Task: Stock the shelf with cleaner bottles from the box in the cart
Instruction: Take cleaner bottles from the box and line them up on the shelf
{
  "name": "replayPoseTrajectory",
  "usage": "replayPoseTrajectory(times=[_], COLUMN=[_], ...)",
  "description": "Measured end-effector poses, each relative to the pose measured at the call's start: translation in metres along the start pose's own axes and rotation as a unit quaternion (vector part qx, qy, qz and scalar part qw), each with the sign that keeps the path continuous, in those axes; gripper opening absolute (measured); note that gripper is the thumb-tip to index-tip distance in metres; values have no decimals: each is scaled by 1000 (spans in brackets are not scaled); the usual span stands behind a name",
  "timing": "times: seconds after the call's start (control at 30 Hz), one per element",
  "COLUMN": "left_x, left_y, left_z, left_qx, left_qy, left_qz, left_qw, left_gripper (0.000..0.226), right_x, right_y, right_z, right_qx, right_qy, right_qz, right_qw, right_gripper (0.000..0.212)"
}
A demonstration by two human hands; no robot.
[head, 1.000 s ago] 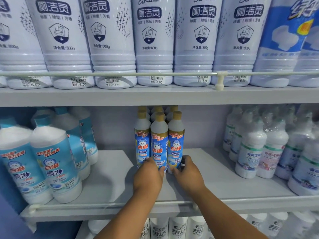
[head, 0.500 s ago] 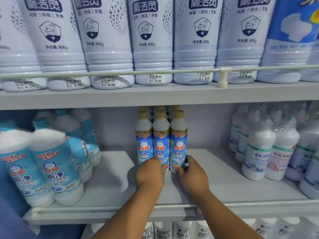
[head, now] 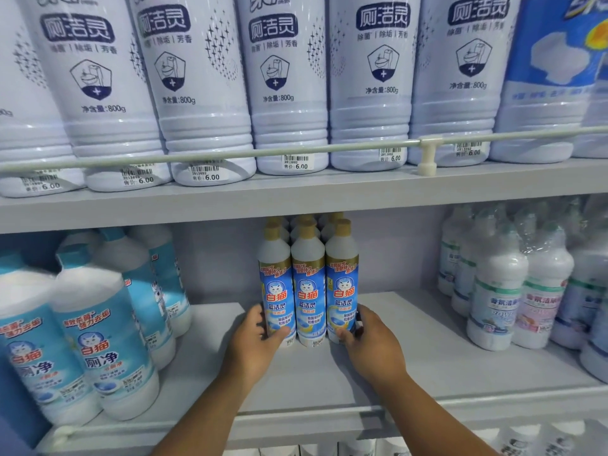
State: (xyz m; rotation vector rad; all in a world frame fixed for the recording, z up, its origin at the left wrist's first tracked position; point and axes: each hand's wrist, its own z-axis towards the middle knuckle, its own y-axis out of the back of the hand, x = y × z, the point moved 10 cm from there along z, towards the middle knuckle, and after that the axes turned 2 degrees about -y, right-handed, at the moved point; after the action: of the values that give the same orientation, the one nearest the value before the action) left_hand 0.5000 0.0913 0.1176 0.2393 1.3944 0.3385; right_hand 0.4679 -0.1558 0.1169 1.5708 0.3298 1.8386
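Head view: our left hand wraps the base of the left front bottle, thumb across its label. Our right hand curls round the base of the right front bottle. The middle bottle stands touching both; more gold-capped ones sit behind. All upright, mid-depth on the lower shelf. Big blue-label bottles at left, wrapped white bottles at right, large white 800g bottles on the shelf above behind a rail.
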Motion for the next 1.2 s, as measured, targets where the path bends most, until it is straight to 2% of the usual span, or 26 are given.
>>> replayPoseTrajectory(times=[0.1, 0.37, 0.6, 0.77, 0.9, 1.03, 1.2], left_x=[6, 4, -2, -19, -38, -49, -73], left_y=[0, 1, -1, 1, 18, 24, 28], left_z=[-1, -5, -8, -17, -32, -49, -85], left_qx=[-8, -5, 11, 65, 37, 54, 80], left_qy=[0, -6, 22, 31, 23, 11, -62], left_qz=[-31, -22, -37, 61, 161, 245, 309], left_qw=[999, 1000, 999, 996, 986, 968, 946], left_gripper=[35, 39, 45, 42, 39, 39, 53], right_x=[-1, -1, 6, 10, 20, 37, 51], right_y=[0, -2, -1, 2, 6, 12, 19], right_z=[1, 1, -1, -7, -16, -35, -80], right_qx=[-2, -1, 13, 28, 57, 90, 136], right_qy=[-9, -16, -12, -43, -93, -102, -26], right_qz=[3, 12, -25, -27, -13, -120, -254], right_qw=[1000, 1000, 1000, 998, 994, 983, 957], right_gripper=[46, 42, 36, 39, 43, 46, 56])
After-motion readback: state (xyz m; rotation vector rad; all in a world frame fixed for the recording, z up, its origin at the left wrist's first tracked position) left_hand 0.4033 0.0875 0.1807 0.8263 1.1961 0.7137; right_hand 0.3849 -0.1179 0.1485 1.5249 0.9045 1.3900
